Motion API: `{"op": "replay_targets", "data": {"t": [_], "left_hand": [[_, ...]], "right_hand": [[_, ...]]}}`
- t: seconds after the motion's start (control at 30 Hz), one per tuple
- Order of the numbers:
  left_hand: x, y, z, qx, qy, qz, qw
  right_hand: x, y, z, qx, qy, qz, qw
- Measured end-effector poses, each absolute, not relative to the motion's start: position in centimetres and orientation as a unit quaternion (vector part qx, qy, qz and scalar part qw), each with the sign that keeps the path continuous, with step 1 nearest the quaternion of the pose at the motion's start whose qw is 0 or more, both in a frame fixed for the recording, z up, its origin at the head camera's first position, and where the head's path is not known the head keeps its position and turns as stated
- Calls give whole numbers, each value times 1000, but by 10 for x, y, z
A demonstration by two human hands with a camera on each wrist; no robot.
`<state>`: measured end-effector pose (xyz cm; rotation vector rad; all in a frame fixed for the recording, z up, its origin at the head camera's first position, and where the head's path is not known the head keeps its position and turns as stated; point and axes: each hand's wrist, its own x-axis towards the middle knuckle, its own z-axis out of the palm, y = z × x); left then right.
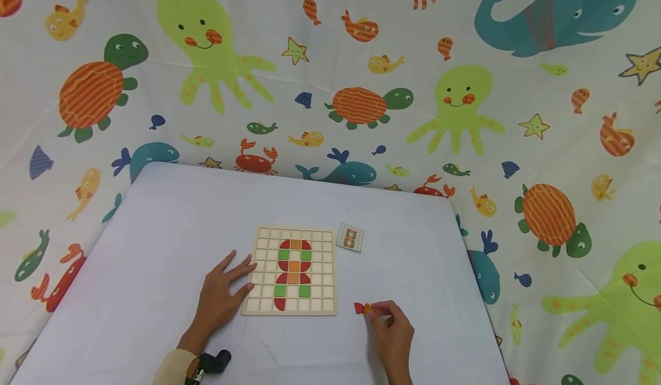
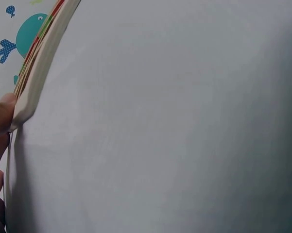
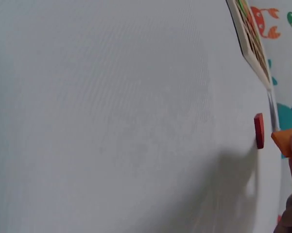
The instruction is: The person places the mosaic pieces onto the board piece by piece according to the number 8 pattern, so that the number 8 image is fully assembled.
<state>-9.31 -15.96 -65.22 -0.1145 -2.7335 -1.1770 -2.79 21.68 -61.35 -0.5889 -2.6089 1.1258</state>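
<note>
Between pinching right-hand fingers (image 1: pixel 373 310), orange piece (image 1: pixel 368 308); left hand (image 1: pixel 222 293) flat beside board (image 1: pixel 293 270).

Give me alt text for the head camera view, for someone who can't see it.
A person's left hand rests flat against the left edge of a wooden grid board bearing a red, green and orange tile pattern, while the right hand pinches an orange piece beside a red piece on a white table. A small pattern card lies nearby.

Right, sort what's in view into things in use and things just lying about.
In use:
- cream wooden grid board, steadied by the left hand
- small orange wooden piece, pinched by the right hand
- small red wooden piece on the white tabletop, beside that hand
- small pattern card

Lying about:
- sea-creature printed backdrop cloth
</note>
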Motion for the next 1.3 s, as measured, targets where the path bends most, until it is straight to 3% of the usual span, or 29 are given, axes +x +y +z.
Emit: {"op": "replay_targets", "data": {"t": [0.2,0.77,1.3], "left_hand": [[-94,-159,-652,-38,-915,-394,83],[-97,-158,-655,-29,-916,-395,71],[-95,-159,-651,-26,-918,-391,66]], "right_hand": [[-37,196,-608,-166,-878,434,113],[-62,117,-611,-82,-859,505,-32],[-68,82,-616,-83,-915,394,-16]]}}
